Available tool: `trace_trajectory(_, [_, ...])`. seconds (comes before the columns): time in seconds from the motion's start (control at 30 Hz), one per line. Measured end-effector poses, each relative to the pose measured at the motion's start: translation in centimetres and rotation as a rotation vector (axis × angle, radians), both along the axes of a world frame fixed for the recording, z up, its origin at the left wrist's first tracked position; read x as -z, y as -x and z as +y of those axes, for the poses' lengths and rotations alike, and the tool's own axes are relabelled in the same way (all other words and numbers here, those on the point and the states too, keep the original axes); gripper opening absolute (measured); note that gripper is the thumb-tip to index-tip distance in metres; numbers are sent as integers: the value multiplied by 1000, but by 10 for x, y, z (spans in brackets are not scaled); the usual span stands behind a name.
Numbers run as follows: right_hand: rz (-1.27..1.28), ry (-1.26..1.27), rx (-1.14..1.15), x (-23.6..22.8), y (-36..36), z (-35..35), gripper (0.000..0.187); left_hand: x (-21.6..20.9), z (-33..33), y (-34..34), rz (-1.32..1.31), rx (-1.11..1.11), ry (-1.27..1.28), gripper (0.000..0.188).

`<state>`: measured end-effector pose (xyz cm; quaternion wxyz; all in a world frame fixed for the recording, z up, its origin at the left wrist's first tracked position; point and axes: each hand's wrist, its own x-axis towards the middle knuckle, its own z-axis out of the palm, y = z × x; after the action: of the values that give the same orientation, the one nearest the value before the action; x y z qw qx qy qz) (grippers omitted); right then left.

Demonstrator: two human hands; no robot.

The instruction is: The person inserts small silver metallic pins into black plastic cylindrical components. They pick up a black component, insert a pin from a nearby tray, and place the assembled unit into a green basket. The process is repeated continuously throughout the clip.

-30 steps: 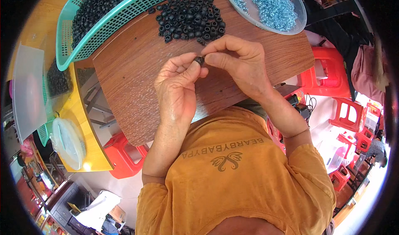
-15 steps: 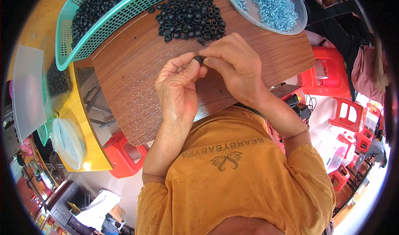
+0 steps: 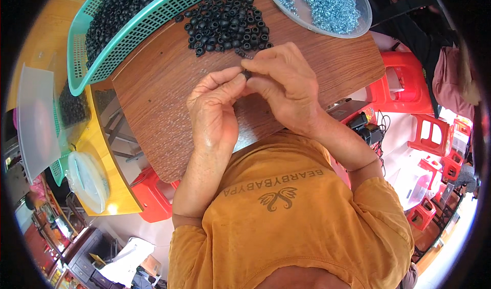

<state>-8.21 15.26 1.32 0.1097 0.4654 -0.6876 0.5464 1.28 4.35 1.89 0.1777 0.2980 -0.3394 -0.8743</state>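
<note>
My left hand (image 3: 217, 102) and my right hand (image 3: 289, 87) meet above the brown wooden table (image 3: 153, 125). Pinched between their fingertips is a small black round piece (image 3: 247, 74), mostly covered by the fingers. Both thumbs press close to it. Just beyond the fingers lies a pile of small black hollow round pieces (image 3: 225, 23); the nearest ones almost reach my right fingertips. Far right, a clear round tray (image 3: 358, 31) holds many tiny shiny light-blue pieces (image 3: 332, 8), too small to make out exactly.
A turquoise perforated basket (image 3: 148, 31) full of black pieces stands at the far left. Beside it, a yellow table (image 3: 120, 199) bears a round clear container (image 3: 88, 181) and a translucent sheet (image 3: 38, 120). Red stools (image 3: 404, 82) stand around the table.
The basket, pile and tray sit slightly further left in the picture. My fingers have closed more over the black piece, which shows less; both hands stay together.
</note>
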Motion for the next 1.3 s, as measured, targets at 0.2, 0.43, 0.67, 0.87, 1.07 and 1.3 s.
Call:
trace_trajectory(0.2, [4, -23, 20, 1, -3, 3, 36, -8, 4, 2, -23, 5, 14, 16])
trace_trajectory(0.43, [88, 58, 15, 3, 0, 3, 33, -7, 12, 1, 0, -1, 80, 20])
trace_trajectory(0.67, [202, 98, -54, 7, 3, 2, 30, -10, 13, 1, 36, -2, 31, 22])
trace_trajectory(0.87, [248, 133, -40, 8, 8, 2, 27, -13, 18, 6, 24, -3, 75, 24])
trace_trajectory(1.07, [201, 0, 29, 0, 19, 16, 30, 0, 12, -6, -46, -13, 402, 24])
trace_trajectory(1.3, [264, -79, 175, -66, 100, 5, 19, 8, -25, 0, -267, -18, 1027, 24])
